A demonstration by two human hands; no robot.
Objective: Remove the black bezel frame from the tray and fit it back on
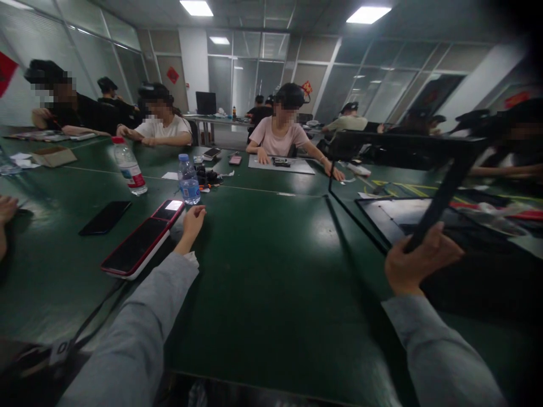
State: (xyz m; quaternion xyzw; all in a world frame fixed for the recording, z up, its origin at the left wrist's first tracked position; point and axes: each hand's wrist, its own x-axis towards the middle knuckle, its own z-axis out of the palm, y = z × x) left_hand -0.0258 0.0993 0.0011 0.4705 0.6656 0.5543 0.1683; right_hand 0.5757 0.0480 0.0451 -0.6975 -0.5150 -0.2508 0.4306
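Note:
My right hand [418, 257] is closed around one side bar of a thin black rectangular frame [441, 195]. The frame is tilted up off the table, and its lower far bar slants down beside a flat panel [388, 215] with a dark edge. Over the green table, my left hand [192, 227] has its fingers curled together; anything inside them is hidden. Just left of that hand lies a phone in a red case [138, 246] on a white block with a strap. A blue-capped water bottle [189, 183] stands behind the same hand.
A red-capped bottle [130, 169] and a dark phone [105, 218] are on the left. Across the green table [258, 282], a person in pink [282, 135] works at a grey mat [303, 165]. Yellow strips [401, 187] lie at right. Another person's hand [7, 209] shows at the left edge.

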